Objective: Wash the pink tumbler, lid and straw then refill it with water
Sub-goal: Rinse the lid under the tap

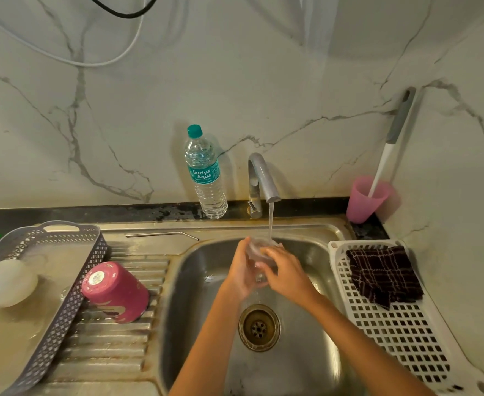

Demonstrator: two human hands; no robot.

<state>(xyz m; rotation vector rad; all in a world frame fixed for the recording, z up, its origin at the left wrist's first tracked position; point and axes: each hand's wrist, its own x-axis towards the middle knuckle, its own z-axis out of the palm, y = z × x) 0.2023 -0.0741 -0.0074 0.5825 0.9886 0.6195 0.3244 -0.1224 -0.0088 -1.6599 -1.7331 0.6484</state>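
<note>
Both my hands hold a clear lid (259, 248) under the running tap (263, 178) over the sink basin (195, 281). My left hand (242, 270) curls round its left side and my right hand (285, 272) grips its right side. Water streams onto the lid and off below. The pink tumbler (115, 291) stands upside down on the ribbed drainboard, left of the basin. The metal straw (162, 235) lies on the sink's back rim.
A full water bottle (208, 175) stands by the tap. A grey basket (63, 295) with a bowl sits at left. At right lies a white rack (392, 338) with a dark cloth (383, 274). A pink cup (365, 200) holds a brush (389, 147).
</note>
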